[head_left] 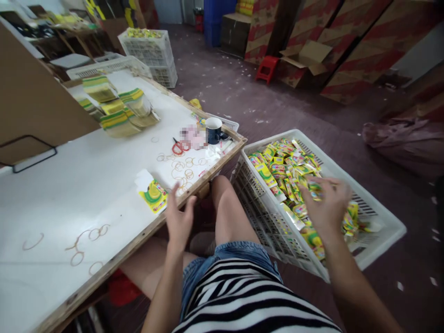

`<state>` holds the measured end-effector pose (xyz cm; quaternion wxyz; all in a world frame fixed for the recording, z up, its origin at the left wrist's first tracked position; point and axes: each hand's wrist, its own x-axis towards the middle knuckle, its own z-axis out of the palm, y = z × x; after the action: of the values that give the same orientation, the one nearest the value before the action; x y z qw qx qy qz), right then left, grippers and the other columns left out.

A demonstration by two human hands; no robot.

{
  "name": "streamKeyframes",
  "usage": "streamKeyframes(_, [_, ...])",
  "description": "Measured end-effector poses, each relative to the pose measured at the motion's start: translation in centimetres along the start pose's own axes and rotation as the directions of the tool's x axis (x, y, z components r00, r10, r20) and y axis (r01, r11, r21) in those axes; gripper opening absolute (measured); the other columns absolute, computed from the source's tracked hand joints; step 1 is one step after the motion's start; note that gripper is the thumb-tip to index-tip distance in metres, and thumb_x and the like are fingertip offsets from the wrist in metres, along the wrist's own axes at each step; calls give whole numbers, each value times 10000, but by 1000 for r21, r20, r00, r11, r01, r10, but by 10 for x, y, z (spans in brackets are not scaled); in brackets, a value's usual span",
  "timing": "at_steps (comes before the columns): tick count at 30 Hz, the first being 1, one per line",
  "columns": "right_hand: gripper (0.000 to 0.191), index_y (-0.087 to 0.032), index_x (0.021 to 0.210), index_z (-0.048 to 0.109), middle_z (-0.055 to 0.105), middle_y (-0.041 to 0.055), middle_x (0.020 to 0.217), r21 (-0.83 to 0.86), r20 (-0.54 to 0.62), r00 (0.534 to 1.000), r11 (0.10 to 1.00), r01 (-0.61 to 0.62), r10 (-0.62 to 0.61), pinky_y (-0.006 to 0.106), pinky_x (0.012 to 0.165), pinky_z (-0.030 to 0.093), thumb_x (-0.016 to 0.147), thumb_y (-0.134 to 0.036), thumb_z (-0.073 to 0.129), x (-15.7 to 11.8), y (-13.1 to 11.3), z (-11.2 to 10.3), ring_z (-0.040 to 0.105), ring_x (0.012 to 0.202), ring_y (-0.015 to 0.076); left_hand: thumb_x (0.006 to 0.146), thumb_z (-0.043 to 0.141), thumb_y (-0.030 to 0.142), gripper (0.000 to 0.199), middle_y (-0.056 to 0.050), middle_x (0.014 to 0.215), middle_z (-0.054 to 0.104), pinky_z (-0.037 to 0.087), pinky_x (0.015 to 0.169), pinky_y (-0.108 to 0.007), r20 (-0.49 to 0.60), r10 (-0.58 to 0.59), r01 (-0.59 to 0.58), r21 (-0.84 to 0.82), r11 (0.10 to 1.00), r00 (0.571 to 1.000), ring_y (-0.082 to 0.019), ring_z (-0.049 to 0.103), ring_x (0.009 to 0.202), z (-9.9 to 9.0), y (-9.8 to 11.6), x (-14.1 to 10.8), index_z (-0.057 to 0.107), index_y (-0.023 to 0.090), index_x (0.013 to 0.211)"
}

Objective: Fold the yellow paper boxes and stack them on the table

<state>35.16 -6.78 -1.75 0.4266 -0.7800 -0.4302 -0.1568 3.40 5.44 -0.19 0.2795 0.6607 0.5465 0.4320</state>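
Through the head camera I look down at my two hands, between a white table and a white plastic crate. My left hand is at the wooden edge of the table, with the thumb and the fingers well spread, and I see nothing held in it. Just beside its fingers, on the table top, lies one yellow-green packet, with a white part at its far end. My right hand is above the crate, over the small yellow-green packs which fill much of it. This hand is blurred; its fingers are bent and partly open, and I cannot tell if it has hold of a pack. The crate stands to the right of my knees, near the table corner. On the table I see many thin rubber bands, and near the far corner there are red-handled scissors and a dark mug with a white inside. Farther to the left, several yellow and green bundles lie together. On the floor behind, a red stool stands beside an open cardboard box.
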Motion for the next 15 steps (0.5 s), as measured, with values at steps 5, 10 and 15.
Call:
streamKeyframes(5, [303, -168, 976, 685, 619, 124, 975, 147, 182, 982, 989, 16, -43, 489, 883, 451, 855, -426, 582, -14, 0, 23, 561, 952, 281, 738, 721, 347, 790, -248, 1263, 555, 336, 1069, -568, -376, -310, 463, 438, 771, 873, -393, 454, 1281, -54, -40, 40, 364, 58, 1380])
streamKeyframes(10, [172, -204, 992, 674, 664, 98, 963, 491, 491, 860, 859, -143, -138, 380, 764, 491, 873, -289, 582, -44, -79, 56, 593, 858, 228, 740, 687, 340, 511, -142, 942, 689, 485, 905, -511, -331, -419, 533, 465, 707, 845, -348, 648, 993, -65, -44, 41, 520, 119, 1169])
streamKeyframes(15, [111, -204, 956, 673, 681, 59, 947, 641, 500, 827, 752, -152, -258, 335, 858, 480, 849, -210, 643, -46, -125, 58, 621, 916, 189, 671, 645, 451, 284, -30, 664, 605, 476, 864, -619, -393, -362, 521, 460, 719, 845, -392, 653, 926, -81, -54, 44, 445, 251, 691])
